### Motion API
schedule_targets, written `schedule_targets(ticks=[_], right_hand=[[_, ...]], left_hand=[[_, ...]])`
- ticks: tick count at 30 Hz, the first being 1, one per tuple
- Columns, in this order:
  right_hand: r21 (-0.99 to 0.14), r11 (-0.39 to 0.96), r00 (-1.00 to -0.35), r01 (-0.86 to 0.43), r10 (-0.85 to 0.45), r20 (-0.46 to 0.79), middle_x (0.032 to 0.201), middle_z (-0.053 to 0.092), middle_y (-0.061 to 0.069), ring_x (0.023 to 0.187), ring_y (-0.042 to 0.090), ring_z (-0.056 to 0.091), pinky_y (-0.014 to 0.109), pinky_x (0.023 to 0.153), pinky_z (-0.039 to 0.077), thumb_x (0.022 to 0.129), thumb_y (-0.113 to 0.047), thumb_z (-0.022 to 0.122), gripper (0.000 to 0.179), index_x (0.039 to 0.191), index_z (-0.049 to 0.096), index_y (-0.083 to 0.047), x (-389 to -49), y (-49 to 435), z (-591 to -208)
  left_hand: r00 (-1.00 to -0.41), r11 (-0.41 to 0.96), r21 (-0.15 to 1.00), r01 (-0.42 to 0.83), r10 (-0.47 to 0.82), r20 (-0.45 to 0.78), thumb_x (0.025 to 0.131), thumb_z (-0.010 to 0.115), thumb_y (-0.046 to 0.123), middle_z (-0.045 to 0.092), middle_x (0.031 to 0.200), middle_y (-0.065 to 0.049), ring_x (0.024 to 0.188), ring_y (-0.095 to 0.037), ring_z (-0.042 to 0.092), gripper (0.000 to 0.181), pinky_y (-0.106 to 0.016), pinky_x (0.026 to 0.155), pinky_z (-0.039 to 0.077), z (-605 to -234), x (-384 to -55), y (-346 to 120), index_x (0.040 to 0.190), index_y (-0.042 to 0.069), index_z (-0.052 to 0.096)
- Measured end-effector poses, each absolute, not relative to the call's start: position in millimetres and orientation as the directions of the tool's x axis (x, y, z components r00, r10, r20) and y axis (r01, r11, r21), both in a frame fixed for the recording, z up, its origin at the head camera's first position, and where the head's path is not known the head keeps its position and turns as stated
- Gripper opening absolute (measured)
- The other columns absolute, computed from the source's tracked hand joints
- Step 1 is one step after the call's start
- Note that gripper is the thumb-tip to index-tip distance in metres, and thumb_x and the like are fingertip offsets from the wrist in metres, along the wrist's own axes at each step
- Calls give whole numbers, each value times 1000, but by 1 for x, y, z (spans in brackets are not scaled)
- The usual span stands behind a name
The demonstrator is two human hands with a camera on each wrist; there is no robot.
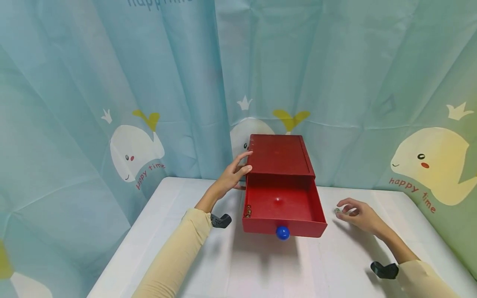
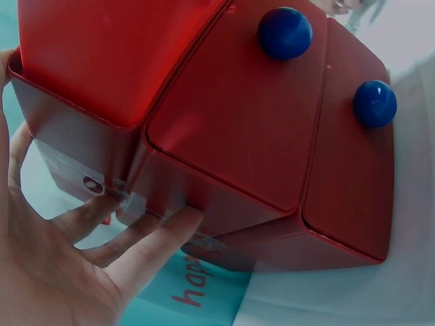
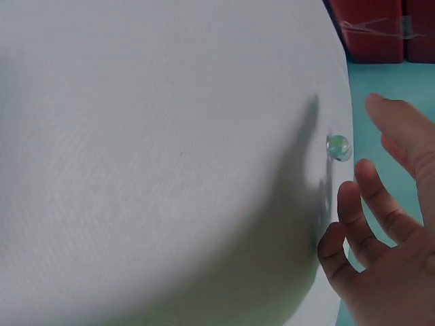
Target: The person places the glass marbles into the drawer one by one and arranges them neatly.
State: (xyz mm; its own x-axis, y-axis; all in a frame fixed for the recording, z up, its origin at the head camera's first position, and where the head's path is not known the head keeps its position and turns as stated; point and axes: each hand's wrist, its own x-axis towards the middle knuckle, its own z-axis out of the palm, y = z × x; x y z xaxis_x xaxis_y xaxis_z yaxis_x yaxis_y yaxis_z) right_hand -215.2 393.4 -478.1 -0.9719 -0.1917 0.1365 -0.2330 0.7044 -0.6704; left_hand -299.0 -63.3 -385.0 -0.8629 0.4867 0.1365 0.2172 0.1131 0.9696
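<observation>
A red drawer cabinet (image 1: pixel 279 155) stands on the table with its top drawer (image 1: pixel 285 228) pulled out. Against the cabinet's left side rests my left hand (image 1: pixel 229 179), fingers spread and fairly straight along the wall in the left wrist view. Small brass-coloured pieces (image 1: pixel 247 212) lie in the drawer's front left corner. To the right of the cabinet, my right hand (image 1: pixel 359 216) hovers low, its thumb and slightly bent fingers parted around a clear greenish glass marble (image 3: pixel 338 147). The marble sits on the white tabletop, with a gap between it and the fingertips in the right wrist view.
A blue knob (image 1: pixel 283 233) sticks out from the open drawer's front. Lower drawers with blue knobs (image 2: pixel 375 104) show closed in the left wrist view. Behind the white table (image 1: pixel 268 273) hangs a blue-green curtain (image 1: pixel 335 82) printed with whales.
</observation>
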Motion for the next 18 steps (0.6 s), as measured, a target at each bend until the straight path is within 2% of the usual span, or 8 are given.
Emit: schedule_targets(ticks=[9, 18], right_hand=[[-617, 757, -977, -213, -159, 141, 96, 69, 8, 80, 20, 62, 28, 67, 54, 90, -21, 81, 32, 114, 68, -4, -217, 398, -487], [-609, 783, -991, -125, -67, 116, 95, 68, 9, 81, 22, 59, 28, 61, 54, 89, -23, 81, 26, 105, 71, -6, -217, 392, -493]], left_hand=[[-861, 110, 971, 214, 491, 134, 101, 55, 42, 39, 157, -15, 141, -32, 42, 59, -60, 87, 57, -382, -299, -63, 156, 43, 35], [-863, 115, 969, 218, 486, 136, 100, 55, 42, 39, 157, -15, 141, -33, 43, 59, -59, 87, 58, -383, -298, -63, 156, 42, 36]])
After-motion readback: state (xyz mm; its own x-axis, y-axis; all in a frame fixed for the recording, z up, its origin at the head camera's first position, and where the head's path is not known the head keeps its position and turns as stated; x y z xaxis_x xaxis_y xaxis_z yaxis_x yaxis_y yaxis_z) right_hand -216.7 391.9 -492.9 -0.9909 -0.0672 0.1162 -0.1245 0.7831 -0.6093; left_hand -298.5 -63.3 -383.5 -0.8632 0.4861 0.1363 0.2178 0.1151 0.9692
